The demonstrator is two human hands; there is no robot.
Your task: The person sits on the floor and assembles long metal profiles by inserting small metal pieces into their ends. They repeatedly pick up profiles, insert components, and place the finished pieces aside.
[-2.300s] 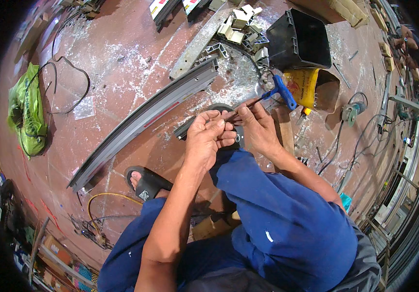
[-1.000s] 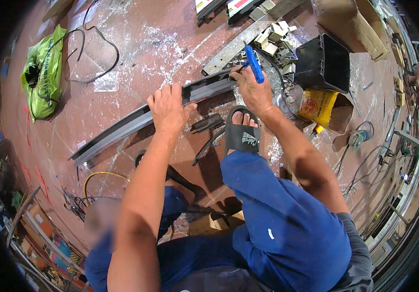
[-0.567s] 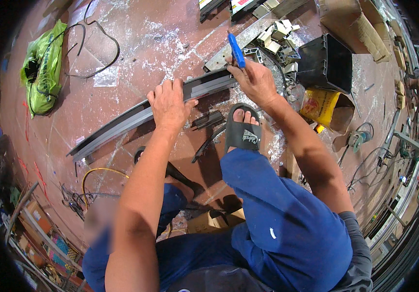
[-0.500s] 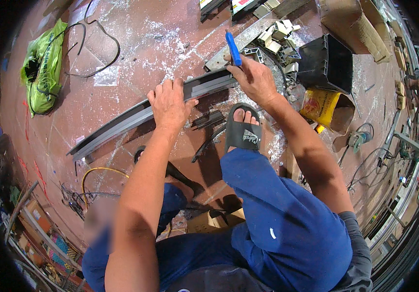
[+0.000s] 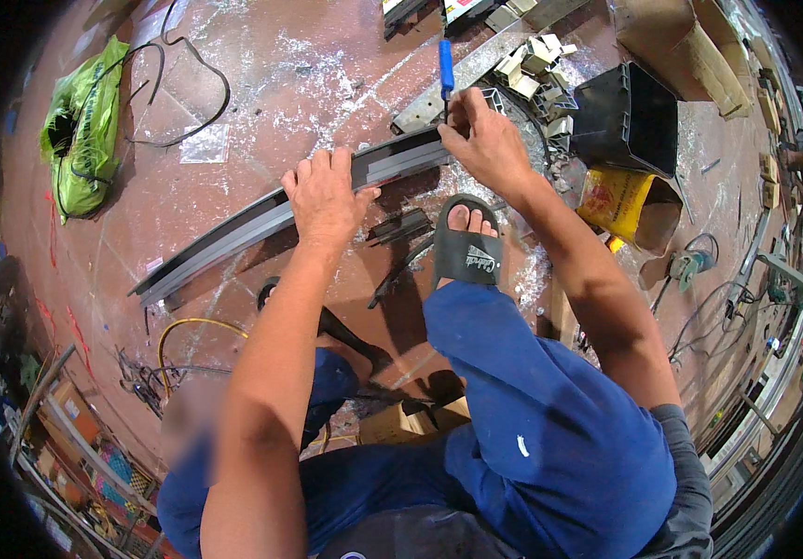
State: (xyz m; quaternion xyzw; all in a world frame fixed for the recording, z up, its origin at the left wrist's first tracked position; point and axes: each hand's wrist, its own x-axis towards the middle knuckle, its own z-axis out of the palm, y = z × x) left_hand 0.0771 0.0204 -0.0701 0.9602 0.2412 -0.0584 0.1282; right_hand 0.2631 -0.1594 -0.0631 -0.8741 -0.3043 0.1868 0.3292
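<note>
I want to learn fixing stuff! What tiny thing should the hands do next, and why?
Probably turn or press the blue-handled screwdriver down. The right hand holds it upright with its tip at the end of the long dark metal rail, and the left hand lies flat on the rail.

Hands: two, left hand [image 5: 324, 191], right hand [image 5: 480, 140]
Blue-handled screwdriver [image 5: 445, 67]: one
Long metal profile [image 5: 271, 216]: one
Black bin [image 5: 627, 116]: one
Green bag [image 5: 82, 126]: one
</note>
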